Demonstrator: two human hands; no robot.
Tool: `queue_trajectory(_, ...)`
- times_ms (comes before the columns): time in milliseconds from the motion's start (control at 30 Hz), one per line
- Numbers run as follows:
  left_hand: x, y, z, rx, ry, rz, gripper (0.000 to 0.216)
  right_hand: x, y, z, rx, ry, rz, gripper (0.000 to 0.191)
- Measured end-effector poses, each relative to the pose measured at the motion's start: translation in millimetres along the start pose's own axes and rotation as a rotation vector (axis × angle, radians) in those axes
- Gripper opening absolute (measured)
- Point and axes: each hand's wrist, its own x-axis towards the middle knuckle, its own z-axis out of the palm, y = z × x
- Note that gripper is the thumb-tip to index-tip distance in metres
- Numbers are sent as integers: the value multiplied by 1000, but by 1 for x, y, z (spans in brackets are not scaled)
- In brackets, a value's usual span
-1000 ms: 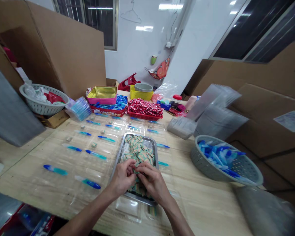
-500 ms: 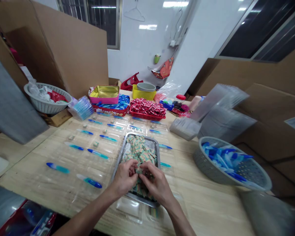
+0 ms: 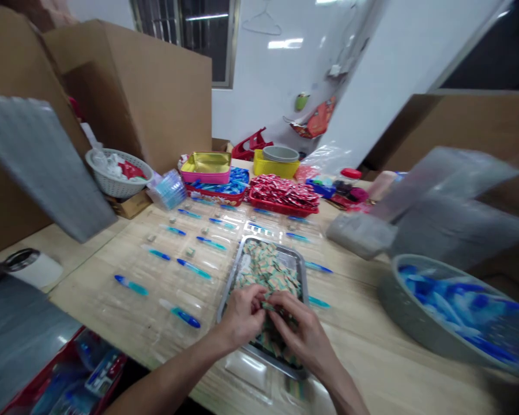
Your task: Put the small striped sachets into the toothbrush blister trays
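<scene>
My left hand (image 3: 244, 314) and my right hand (image 3: 301, 329) meet over the near half of a metal tray (image 3: 230, 280). Their fingertips pinch a small green-and-tan square piece (image 3: 267, 306) between them; the fingers partly cover it. A heap of similar small squares (image 3: 273, 266) fills the tray, in front of and beneath my hands. Around the tray lie clear plastic blister packs, with a blue-and-turquoise pen-shaped piece (image 3: 194, 269) in several of them. Some packs on the left also hold a small square (image 3: 190, 252).
A grey basket (image 3: 389, 311) of blue pieces stands at the right. Behind the tray are a red tray of shiny red packets (image 3: 283, 193) and a pink tin (image 3: 205, 176). A white basket (image 3: 116, 183) and a grey stacked sheet bundle (image 3: 56, 167) are at left.
The view has swung to the left, so the table and everything on it appear farther right. My hands stay over the tray, fingertips still together on the small square.
</scene>
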Motion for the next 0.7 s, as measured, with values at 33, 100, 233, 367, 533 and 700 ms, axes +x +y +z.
queue_trajectory(33,0,0,0,-11,0,1,42,0,2,-1,-29,2,-35,14)
queue_trajectory(100,2,0,1,-45,0,9,42,2,8,-3,-96,24,-109,16)
queue_trajectory(233,6,0,-2,-134,32,1,44,15,13,-9,-173,29,-225,14)
queue_trajectory(367,7,0,-15,-313,12,-53,43,34,-2,-13,-124,-103,-202,8)
queue_trajectory(533,-17,-12,-56,-517,70,-182,47,69,-27,10,16,-299,-3,10)
queue_trajectory(700,-70,-45,-99,-268,295,-225,13,113,-39,84,329,-334,213,11)
